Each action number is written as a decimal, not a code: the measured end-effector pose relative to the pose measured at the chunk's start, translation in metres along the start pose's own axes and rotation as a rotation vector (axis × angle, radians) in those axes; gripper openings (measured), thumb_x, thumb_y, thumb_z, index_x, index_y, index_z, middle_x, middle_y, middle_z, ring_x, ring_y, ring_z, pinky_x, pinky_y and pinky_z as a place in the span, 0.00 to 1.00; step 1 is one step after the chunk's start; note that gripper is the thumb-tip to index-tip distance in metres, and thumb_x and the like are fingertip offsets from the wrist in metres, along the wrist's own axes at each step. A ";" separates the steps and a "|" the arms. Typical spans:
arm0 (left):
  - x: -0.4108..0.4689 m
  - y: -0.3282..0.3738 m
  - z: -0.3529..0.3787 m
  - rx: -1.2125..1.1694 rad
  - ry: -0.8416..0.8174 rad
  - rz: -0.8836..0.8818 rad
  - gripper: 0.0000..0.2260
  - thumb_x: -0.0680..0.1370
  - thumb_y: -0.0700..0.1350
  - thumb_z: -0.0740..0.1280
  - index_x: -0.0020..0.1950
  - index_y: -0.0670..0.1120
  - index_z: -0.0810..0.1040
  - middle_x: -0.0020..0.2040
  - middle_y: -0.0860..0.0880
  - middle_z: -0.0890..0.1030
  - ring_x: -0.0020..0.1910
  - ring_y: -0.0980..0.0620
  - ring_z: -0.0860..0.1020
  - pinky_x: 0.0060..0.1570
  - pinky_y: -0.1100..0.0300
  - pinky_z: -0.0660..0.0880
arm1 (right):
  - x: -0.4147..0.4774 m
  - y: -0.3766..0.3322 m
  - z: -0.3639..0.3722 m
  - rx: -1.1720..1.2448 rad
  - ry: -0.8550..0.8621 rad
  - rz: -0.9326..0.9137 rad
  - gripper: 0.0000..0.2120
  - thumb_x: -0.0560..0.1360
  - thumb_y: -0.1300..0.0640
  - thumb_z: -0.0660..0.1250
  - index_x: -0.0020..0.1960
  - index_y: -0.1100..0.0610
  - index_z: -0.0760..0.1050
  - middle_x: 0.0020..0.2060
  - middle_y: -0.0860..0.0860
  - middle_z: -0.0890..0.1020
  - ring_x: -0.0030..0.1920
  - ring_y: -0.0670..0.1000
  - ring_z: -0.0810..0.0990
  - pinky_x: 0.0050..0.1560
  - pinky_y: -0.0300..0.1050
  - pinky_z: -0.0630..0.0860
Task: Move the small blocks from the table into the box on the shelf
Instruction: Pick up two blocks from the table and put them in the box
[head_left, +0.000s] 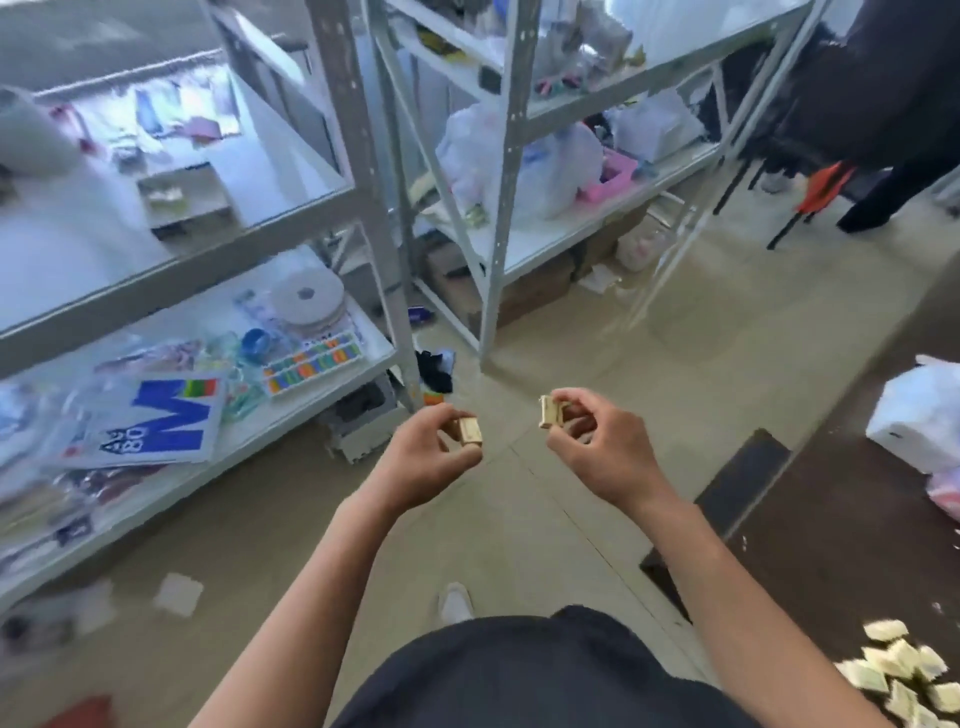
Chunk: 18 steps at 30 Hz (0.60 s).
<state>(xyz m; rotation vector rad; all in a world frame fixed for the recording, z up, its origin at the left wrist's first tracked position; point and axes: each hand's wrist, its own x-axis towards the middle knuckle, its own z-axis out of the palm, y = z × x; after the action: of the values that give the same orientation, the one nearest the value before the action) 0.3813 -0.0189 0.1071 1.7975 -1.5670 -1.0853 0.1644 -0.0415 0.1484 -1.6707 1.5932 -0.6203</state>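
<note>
Carry leg: left hand (426, 457) grip pinches one small wooden block (470, 431), right hand (597, 441) grip pinches a second block (546, 412), both mid-air over the floor. Remaining blocks (904, 680) lie on the table (831, 519), far right. Aim for the grey box (184, 200) on the upper shelf (208, 260); hold both pinches firm and release low inside it. Legible: packet (156, 421) shows a big blue "M" and "80".

You seem to stand in a storeroom, where grey metal shelving racks (358, 156) hold plastic bags (519, 161) and craft supplies (311, 359).
</note>
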 end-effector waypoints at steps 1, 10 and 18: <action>0.001 -0.009 -0.016 -0.023 0.031 -0.017 0.14 0.69 0.47 0.72 0.54 0.53 0.79 0.44 0.54 0.78 0.41 0.56 0.76 0.44 0.60 0.74 | 0.009 -0.013 0.012 -0.002 -0.022 -0.024 0.15 0.69 0.57 0.71 0.55 0.48 0.79 0.39 0.43 0.81 0.34 0.41 0.78 0.38 0.31 0.74; 0.028 -0.054 -0.090 -0.131 0.172 -0.120 0.13 0.70 0.50 0.72 0.54 0.57 0.78 0.47 0.53 0.76 0.41 0.57 0.74 0.42 0.63 0.70 | 0.084 -0.074 0.073 0.015 -0.150 -0.113 0.15 0.68 0.59 0.72 0.53 0.48 0.79 0.40 0.46 0.83 0.38 0.44 0.80 0.39 0.33 0.77; 0.103 -0.065 -0.151 -0.144 0.244 -0.163 0.11 0.73 0.46 0.72 0.54 0.53 0.77 0.44 0.55 0.78 0.38 0.58 0.76 0.36 0.69 0.71 | 0.202 -0.119 0.122 -0.001 -0.254 -0.193 0.16 0.67 0.52 0.72 0.54 0.45 0.79 0.39 0.44 0.83 0.40 0.43 0.81 0.45 0.47 0.82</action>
<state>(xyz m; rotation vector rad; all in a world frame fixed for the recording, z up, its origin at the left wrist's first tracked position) 0.5438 -0.1243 0.1132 1.9034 -1.1880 -0.9807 0.3564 -0.2224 0.1372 -1.8381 1.2632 -0.4792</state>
